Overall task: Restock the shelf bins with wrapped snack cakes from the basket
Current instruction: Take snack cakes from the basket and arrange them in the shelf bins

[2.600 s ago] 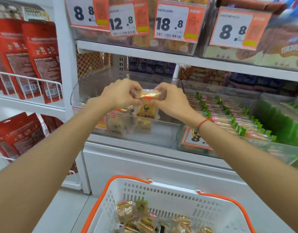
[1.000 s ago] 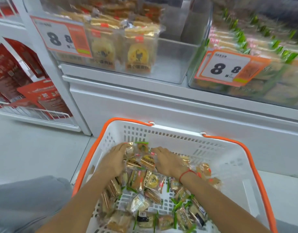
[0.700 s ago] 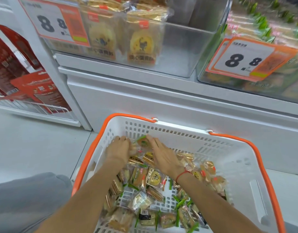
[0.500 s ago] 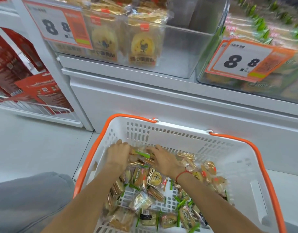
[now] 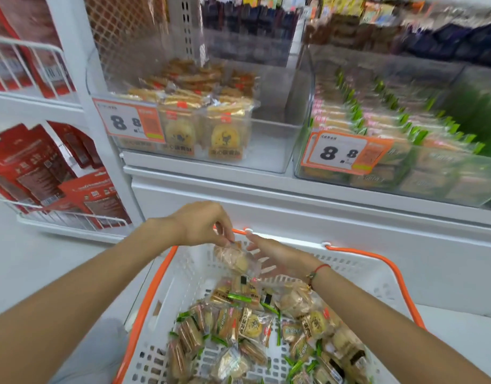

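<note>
Looking down from the head cam, the left hand (image 5: 202, 224) has a wrapped snack cake (image 5: 234, 260) pinched by its top edge in the fingers, dangling just over the far end of the white basket (image 5: 183, 273). The right hand (image 5: 277, 257) sits right beside it with fingers spread flat, holding nothing. More cakes fill the basket, and the clear shelf bin (image 5: 269, 139) above is part full.

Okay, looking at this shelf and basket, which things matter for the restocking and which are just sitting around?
Part of the job:
- white plastic basket with orange handles
- wrapped snack cake pinched by the left hand
- open right hand beside it
- loose wrapped cakes in the basket
- clear half-full shelf bin

Just lying about:
- red pouches on the wire rack
- clear bin of green-edged packs
- orange price tags
</note>
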`<move>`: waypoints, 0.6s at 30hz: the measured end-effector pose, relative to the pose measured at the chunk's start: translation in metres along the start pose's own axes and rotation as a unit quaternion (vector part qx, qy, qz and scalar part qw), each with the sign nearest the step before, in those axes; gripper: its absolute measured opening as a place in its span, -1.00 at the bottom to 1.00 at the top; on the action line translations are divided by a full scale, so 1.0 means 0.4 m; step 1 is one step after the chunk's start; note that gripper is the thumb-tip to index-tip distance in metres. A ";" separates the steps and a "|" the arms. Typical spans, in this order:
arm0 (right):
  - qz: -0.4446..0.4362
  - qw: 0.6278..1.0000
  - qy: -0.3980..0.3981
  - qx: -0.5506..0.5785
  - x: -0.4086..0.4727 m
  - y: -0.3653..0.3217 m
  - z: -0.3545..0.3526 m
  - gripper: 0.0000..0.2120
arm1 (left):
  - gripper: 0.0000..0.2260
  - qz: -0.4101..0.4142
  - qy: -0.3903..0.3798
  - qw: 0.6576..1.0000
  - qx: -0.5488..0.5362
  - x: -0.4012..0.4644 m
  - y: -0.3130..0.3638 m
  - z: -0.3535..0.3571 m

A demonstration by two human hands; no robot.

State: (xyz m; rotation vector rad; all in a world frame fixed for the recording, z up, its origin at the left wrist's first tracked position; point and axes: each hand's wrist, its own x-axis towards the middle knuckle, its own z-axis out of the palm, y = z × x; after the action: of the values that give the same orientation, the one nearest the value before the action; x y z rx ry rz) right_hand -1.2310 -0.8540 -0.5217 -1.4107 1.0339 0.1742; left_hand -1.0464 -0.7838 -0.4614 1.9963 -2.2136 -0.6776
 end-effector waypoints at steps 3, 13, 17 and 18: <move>-0.003 0.990 -0.089 0.108 -0.043 -0.035 -0.028 -0.67 | -0.92 0.102 0.058 0.992 0.044 -0.021 0.055 -0.079; -0.239 0.929 0.071 0.275 -0.192 -0.159 -0.064 -0.79 | -0.78 0.043 0.269 0.909 -0.315 -0.090 0.087 -0.109; -0.351 0.894 0.220 0.172 -0.245 -0.212 -0.044 -0.77 | -0.78 0.027 0.247 0.867 -0.432 -0.072 0.102 -0.159; -0.381 0.881 0.239 0.151 -0.260 -0.226 -0.038 -0.75 | -0.75 0.054 0.255 0.871 -0.416 -0.074 0.103 -0.177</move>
State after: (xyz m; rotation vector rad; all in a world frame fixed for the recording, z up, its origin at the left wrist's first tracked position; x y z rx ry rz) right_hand -1.2391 -0.8393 -0.3841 -1.4955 0.7672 -0.9168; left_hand -1.0556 -0.7718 -0.3754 1.3716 -1.3590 -0.7850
